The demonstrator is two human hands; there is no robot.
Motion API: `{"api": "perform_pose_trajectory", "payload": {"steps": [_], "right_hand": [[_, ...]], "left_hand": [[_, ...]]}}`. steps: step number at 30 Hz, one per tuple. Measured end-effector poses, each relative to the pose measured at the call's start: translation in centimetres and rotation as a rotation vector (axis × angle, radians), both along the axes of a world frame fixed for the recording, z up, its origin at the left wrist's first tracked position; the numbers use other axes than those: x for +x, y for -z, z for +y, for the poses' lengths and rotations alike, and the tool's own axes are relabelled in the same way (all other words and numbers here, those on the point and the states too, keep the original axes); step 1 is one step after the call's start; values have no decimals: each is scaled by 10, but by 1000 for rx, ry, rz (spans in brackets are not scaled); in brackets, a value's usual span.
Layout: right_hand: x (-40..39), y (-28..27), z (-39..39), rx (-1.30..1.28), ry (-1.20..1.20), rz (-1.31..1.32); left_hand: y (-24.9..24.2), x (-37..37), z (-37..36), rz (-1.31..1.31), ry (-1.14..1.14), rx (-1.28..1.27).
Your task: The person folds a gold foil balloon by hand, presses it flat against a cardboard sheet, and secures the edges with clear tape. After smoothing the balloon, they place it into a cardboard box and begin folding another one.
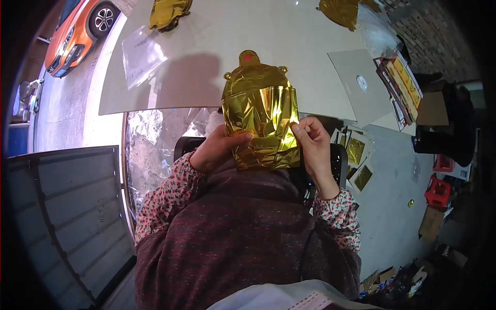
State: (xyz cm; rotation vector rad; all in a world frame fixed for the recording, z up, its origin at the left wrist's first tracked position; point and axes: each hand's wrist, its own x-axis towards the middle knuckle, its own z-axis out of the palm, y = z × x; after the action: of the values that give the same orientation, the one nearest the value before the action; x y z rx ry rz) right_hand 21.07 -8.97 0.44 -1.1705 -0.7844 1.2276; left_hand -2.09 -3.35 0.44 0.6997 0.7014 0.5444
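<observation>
A shiny gold foil piece (261,121) hangs in front of my chest, held up at the near edge of the table. Its top is rounded, with a small tab bearing a red mark and a little knob at each side. Across its middle the foil is folded and creased. My left hand (219,149) grips the lower left side, thumb lying over the foil. On the other side, my right hand (313,144) pinches the right edge between thumb and fingers. Some fingers of both hands are hidden behind the foil.
On the pale table (206,51) lie a clear plastic bag (142,58), another gold foil piece (169,13) and more gold foil (339,11) at the far right. Printed cardboard (400,85) leans right. Below are foil scraps (355,151) and a red crate (437,191).
</observation>
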Motion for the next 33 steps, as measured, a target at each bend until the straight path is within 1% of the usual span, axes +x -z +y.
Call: {"api": "perform_pose_trajectory", "payload": {"steps": [3, 6, 8, 12, 15, 18, 21, 24, 27, 30, 33], "right_hand": [[0, -2, 2, -97, -36, 6], [-3, 1, 6, -129, 12, 45], [1, 4, 5, -121, -16, 40], [-2, 0, 4, -93, -37, 41], [-3, 3, 4, -67, -29, 44], [-7, 0, 6, -109, 26, 39], [-5, 1, 7, -170, -9, 52], [-3, 3, 7, -90, -97, 34], [1, 10, 8, -129, -108, 56], [-13, 4, 10, -121, 14, 19], [-10, 6, 9, -179, 6, -12]], "left_hand": [[-4, 2, 5, 20, 43, -39], [-5, 3, 7, 1, 43, -65], [-7, 3, 7, -20, 43, -72], [-2, 2, 7, 16, 7, -93], [-3, 1, 6, -7, -20, -86], [1, 1, 8, -9, -25, -96], [0, 1, 8, 32, -19, -84], [1, 0, 10, 42, -5, -86], [0, 1, 10, 44, -3, -88], [-3, 2, 10, 10, -17, -104], [-2, 2, 10, -10, -46, -109]]}}
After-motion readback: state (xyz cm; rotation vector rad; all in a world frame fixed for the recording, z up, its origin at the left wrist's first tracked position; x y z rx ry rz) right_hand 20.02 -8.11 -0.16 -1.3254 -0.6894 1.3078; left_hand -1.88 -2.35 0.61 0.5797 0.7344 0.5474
